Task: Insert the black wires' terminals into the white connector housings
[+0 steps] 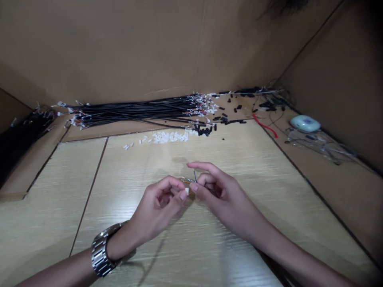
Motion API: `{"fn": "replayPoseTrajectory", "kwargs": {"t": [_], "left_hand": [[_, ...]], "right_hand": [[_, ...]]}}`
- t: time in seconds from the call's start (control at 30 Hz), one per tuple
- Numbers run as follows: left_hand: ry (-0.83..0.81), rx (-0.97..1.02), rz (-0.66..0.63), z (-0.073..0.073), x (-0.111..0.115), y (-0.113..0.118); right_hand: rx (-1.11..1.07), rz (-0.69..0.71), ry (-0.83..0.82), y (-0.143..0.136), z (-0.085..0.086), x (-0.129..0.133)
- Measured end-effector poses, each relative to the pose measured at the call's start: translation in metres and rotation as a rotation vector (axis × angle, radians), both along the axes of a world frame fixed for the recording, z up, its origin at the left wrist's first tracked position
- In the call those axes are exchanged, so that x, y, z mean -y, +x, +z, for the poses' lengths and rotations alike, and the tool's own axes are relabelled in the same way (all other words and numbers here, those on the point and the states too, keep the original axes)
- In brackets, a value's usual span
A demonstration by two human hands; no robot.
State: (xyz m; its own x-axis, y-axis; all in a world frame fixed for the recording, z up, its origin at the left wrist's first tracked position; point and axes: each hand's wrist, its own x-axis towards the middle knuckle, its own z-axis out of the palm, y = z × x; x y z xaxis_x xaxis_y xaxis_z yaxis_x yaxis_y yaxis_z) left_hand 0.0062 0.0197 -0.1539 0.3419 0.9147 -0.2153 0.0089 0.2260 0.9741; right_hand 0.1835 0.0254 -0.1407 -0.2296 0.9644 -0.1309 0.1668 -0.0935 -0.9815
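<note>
Just above the middle of the table my left hand point(163, 205) pinches a small white connector point(187, 191) between thumb and forefinger. My right hand point(214, 187) is right beside it, its thumb pressed against curled fingers and its forefinger stretched out to the left. Thin coloured wires point(188, 180) stick out of the right hand's pinch towards the connector, one bluish wire pointing up. Whether any wire sits in the connector I cannot tell. A dark cable lies below my right forearm, partly hidden by it.
Along the back lies a bundle of black cables point(134, 109) with bared coloured ends. In front of it are a pile of white connectors point(170, 137) and several short black sleeves point(205, 130). A pale green rounded object point(305, 123) and a red strip point(266, 125) lie right. Cardboard walls point(134, 48) surround the table.
</note>
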Motion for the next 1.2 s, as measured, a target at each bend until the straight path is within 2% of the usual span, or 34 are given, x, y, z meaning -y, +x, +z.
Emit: {"fn": "replayPoseTrajectory", "kwargs": {"t": [0.17, 0.3, 0.53, 0.9, 1.2], "left_hand": [[0.036, -0.043, -0.050, 0.0002, -0.0037, -0.0014], [0.044, -0.026, -0.067, -0.0003, -0.0068, -0.0020], [0.045, -0.030, -0.046, -0.0014, -0.0051, -0.0014], [-0.012, 0.072, 0.038, -0.0016, -0.0077, -0.0018], [-0.014, 0.042, 0.017, -0.0011, -0.0081, -0.0022]], "right_hand": [[-0.051, 0.006, -0.047, -0.0036, 0.0008, 0.0021], [0.000, -0.037, -0.050, -0.0024, -0.0007, 0.0010], [0.015, 0.066, -0.099, 0.0008, -0.0020, -0.0047], [-0.103, -0.008, -0.115, -0.0062, -0.0038, -0.0004], [-0.135, -0.024, -0.111, -0.0065, -0.0031, 0.0016]]}}
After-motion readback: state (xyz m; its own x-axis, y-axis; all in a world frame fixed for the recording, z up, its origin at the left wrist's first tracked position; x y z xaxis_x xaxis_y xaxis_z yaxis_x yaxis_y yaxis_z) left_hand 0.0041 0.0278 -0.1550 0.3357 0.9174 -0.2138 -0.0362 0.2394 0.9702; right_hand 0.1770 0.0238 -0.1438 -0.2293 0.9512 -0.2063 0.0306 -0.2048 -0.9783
